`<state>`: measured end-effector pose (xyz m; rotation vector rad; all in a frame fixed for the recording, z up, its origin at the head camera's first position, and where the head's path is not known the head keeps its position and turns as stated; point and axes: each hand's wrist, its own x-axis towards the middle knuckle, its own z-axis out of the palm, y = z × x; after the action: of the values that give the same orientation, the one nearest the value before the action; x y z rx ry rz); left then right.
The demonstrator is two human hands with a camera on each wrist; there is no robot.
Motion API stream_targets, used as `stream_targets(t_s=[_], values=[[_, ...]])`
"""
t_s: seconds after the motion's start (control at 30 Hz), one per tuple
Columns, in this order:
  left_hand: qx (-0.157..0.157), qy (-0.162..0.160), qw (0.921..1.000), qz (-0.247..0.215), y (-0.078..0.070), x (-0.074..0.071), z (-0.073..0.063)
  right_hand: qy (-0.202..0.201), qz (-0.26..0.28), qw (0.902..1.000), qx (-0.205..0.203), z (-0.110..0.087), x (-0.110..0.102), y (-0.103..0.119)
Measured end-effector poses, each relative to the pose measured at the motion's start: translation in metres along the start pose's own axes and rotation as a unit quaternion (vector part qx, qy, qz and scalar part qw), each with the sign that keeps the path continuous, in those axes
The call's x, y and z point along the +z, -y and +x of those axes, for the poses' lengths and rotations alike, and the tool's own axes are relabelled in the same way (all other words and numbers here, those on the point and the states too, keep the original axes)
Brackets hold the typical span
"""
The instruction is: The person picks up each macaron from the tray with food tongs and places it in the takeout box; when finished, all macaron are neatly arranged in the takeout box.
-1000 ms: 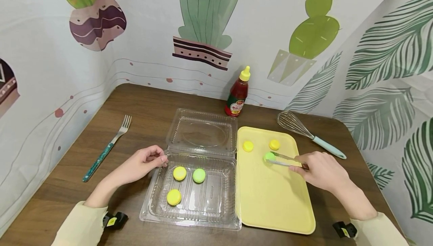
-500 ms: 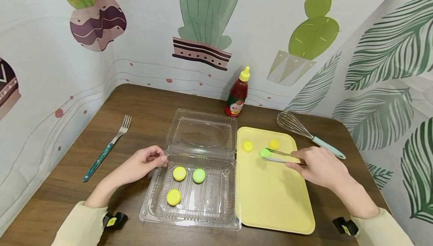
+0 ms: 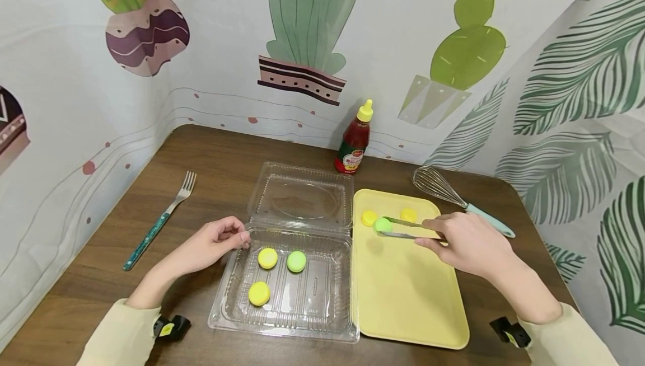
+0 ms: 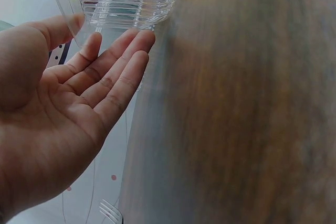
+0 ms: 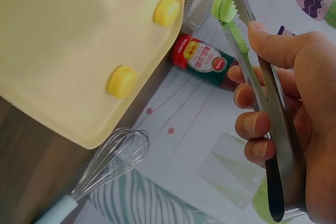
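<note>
In the head view my right hand (image 3: 471, 243) grips metal tongs (image 5: 278, 124) over the yellow tray (image 3: 403, 299). Between the tong tips is a green macaron (image 3: 382, 225), raised off the tray. Two yellow macarons (image 3: 408, 215) lie at the tray's far end. My left hand (image 3: 216, 243) is at the left rim of a clear plastic container (image 3: 287, 329), its thumb and fingertips pinching the edge near the hinge. Inside the container sit two yellow macarons (image 3: 259, 293) and one green macaron (image 3: 296, 261). The left wrist view shows the other left fingers (image 4: 121, 90) fairly straight.
The container's clear lid (image 3: 304, 195) lies folded back behind it. A sauce bottle (image 3: 353, 142) stands beyond, near the patterned wall cloth. To the right is a whisk (image 3: 453, 192); on the left lies a fork (image 3: 158, 226) with a green handle.
The right hand has moved left with the tongs, carrying the green macaron across the tray toward the container. My left hand stays at the rim.
</note>
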<state>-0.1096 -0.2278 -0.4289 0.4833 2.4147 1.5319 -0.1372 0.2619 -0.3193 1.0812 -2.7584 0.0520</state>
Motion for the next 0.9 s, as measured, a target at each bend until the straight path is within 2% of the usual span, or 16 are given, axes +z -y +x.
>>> stream_targets(t_s=[0.53,0.9], values=[[0.001,-0.001,1.0000,0.001,0.000,-0.001,0.000,-0.003,-0.012,0.9994,-0.031,0.026,-0.007,0.029],[-0.002,-0.001,1.0000,0.002,-0.001,0.000,-0.001,0.002,0.005,0.9984,-0.057,0.041,-0.005,0.051]])
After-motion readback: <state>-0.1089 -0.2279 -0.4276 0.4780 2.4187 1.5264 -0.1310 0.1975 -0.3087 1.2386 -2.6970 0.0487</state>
